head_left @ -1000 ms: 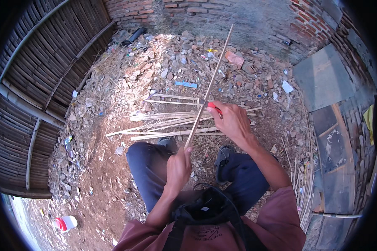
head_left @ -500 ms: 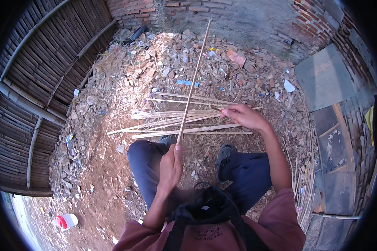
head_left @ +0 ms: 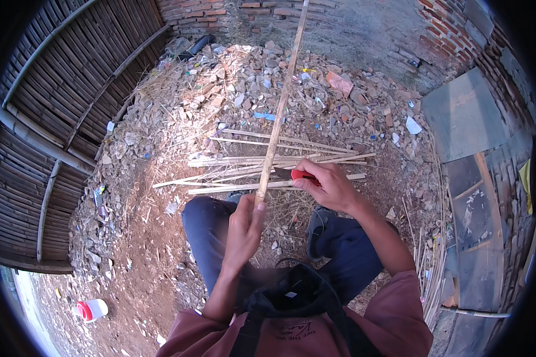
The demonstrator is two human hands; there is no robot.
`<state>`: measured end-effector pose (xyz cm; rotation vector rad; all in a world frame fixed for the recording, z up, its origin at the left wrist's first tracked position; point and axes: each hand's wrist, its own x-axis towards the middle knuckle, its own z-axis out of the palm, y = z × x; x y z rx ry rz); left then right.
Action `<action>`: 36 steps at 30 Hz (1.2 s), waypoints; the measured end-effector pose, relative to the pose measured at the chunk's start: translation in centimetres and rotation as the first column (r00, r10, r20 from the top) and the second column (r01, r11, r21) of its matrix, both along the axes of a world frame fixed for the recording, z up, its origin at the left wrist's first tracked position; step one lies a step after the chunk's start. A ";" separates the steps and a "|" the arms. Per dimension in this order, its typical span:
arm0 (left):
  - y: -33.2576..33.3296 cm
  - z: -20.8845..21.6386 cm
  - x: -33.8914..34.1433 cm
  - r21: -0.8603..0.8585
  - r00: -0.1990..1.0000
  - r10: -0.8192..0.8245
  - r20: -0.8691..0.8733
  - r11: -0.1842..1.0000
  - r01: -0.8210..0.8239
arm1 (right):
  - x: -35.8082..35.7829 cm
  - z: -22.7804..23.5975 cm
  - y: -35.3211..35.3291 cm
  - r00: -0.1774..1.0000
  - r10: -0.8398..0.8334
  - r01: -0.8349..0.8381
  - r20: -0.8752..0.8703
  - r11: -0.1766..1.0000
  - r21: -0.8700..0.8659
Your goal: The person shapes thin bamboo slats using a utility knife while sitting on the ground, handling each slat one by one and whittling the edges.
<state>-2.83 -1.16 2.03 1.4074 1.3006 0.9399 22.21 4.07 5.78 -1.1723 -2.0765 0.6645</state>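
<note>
My left hand (head_left: 243, 231) grips the lower end of a long bamboo strip (head_left: 283, 98), which stands up and leans slightly right, its tip near the top of the picture. In my right hand (head_left: 330, 185) is a knife (head_left: 302, 175) with a red handle. Its dark, short blade points left and lies close to the strip, a little above my left hand; whether it touches cannot be made out. Beyond my knees, several pale split bamboo strips (head_left: 226, 160) lie crosswise in a loose pile on the ground, partly hidden behind the strip and my right hand.
Broken brick and rubble (head_left: 220, 89) cover the ground up to a brick wall (head_left: 351, 35). A bamboo slat wall (head_left: 47, 131) stands at left, flat panels (head_left: 464, 113) lean at right. A white container with a red lid (head_left: 94, 310) lies at lower left. Thin strips (head_left: 438, 262) lie at right.
My right hand has moved left and slightly down, bringing the knife beside the upright strip. The strip has shifted a little, its tip now higher in the picture.
</note>
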 end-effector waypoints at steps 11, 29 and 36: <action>0.1 0.2 0.6 0.103 0.973 -0.126 0.196 0.989 0.107 | -2.5 -1.9 -0.8 0.982 0.188 -0.190 0.029 0.958 0.215; 0.2 0.5 1.7 0.147 0.981 -0.044 0.188 0.989 0.017 | -3.1 -2.0 -1.3 0.990 0.141 -0.135 -0.007 0.956 0.260; 0.4 1.1 1.6 0.121 0.992 -0.006 0.126 0.993 -0.010 | -3.8 -2.1 -1.6 0.998 0.056 -0.052 -0.006 0.957 0.284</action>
